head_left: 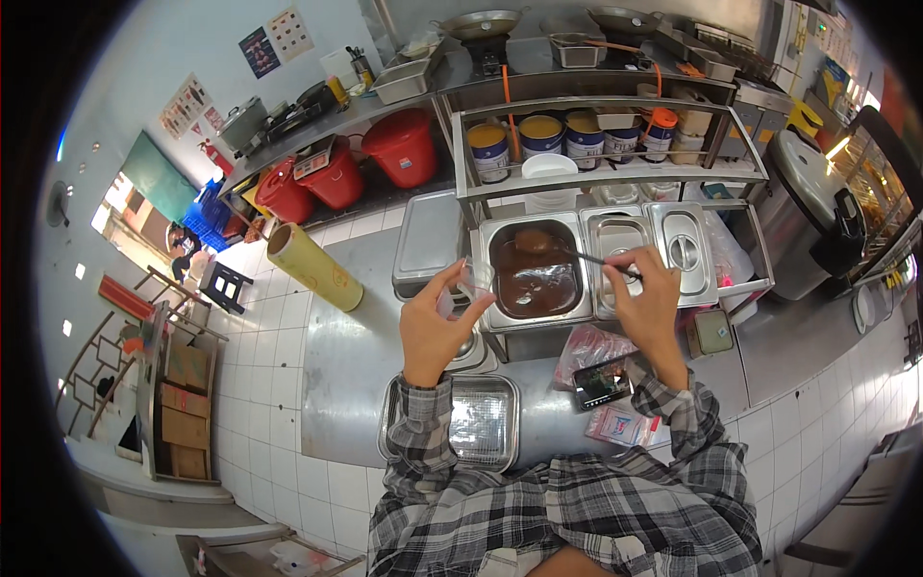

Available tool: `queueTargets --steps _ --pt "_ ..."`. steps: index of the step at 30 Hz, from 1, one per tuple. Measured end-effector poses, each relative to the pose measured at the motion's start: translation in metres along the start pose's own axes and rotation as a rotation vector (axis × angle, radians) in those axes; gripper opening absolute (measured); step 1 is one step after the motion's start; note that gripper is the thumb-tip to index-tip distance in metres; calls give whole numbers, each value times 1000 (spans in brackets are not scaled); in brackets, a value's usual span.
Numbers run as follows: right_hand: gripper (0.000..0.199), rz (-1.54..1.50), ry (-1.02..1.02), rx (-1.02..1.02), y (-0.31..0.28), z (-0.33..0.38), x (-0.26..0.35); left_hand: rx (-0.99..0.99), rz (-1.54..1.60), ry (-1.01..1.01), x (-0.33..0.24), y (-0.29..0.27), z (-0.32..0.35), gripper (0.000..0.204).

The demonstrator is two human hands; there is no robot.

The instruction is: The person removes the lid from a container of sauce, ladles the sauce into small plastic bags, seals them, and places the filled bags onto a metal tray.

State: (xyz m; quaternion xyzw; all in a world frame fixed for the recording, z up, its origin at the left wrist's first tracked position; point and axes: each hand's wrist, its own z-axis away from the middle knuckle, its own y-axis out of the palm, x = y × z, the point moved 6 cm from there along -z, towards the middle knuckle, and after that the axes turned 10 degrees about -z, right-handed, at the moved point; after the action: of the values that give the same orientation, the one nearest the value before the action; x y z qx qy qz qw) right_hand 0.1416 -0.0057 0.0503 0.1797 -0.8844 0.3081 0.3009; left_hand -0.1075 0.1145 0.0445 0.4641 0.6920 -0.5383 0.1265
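My left hand (435,327) is raised at the left edge of a steel food pan (540,323). Its thumb and fingers grip a small clear plastic bag (477,277), whose mouth looks spread. Brown sauce (524,288) fills much of the pan. My right hand (646,306) is closed on the thin dark handle of a ladle (588,258), to the pan's right. The handle slants left over the pan, and the ladle's bowl sits at the far side of the sauce, coated brown.
Lidded steel pans (683,252) adjoin on the right. A phone (603,383) lies on plastic packets (588,348) in front. A rectangular steel tray (486,423) stands near my left forearm. Left is a large yellow film roll (317,269). A metal shelf (615,175) with tins rises behind.
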Motion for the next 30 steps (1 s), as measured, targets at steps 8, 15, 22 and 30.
queueTargets --steps 8,15,22,30 --pt "10 -46 -23 -28 -36 -41 11 -88 -375 243 -22 25 -25 53" --pt "9 -112 -49 -56 -63 -64 41 -18 -144 252 -36 57 -47 50" --pt "11 -125 -85 -48 -67 -71 53 79 218 179 -36 80 -48 45" --pt "11 -121 -147 -41 -65 -68 65 75 526 117 -39 80 -45 45"
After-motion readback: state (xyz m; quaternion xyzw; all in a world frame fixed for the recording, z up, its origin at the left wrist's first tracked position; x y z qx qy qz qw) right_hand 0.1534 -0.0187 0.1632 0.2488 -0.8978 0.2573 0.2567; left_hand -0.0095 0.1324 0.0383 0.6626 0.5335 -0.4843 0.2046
